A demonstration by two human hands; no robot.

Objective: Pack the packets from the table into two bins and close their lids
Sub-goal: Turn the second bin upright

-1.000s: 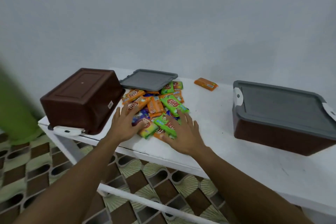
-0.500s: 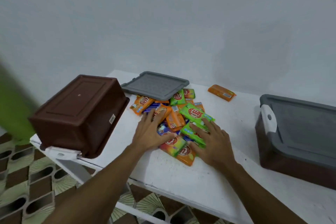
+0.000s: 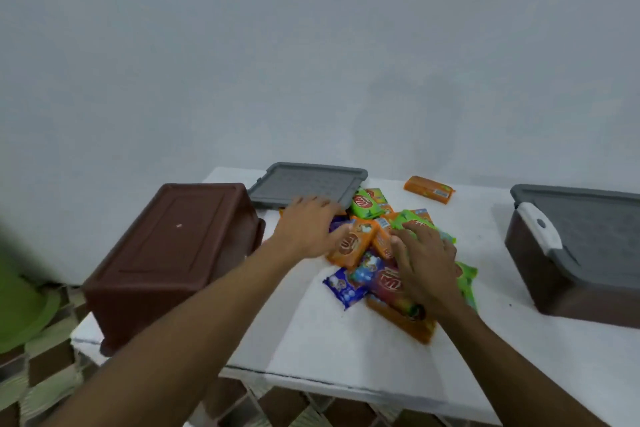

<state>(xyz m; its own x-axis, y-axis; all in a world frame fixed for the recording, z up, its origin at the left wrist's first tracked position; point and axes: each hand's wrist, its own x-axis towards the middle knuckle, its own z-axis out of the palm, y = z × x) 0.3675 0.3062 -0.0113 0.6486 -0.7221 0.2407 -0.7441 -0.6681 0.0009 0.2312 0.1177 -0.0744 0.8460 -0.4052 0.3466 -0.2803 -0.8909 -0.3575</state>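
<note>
A heap of orange, green and blue packets [image 3: 372, 246] lies on the white table [image 3: 346, 350]. My left hand [image 3: 308, 225] rests flat on the heap's far left side, fingers spread, near a loose grey lid [image 3: 304, 185]. My right hand [image 3: 426, 263] lies flat on the heap's right side, fingers apart. Neither hand grips a packet. One orange packet [image 3: 429, 189] sits alone at the back. A brown bin [image 3: 173, 253] stands upside down at the left. A second brown bin [image 3: 575, 260] with its grey lid on stands at the right.
A pale wall rises right behind the table. A green object [image 3: 17, 291] stands on the patterned tile floor to the left. The table's front edge runs close below my forearms.
The view has shifted closer and to the right. My left hand has slid farther back toward the grey lid, and both hands have moved up over the heap. Packets shifted slightly.
</note>
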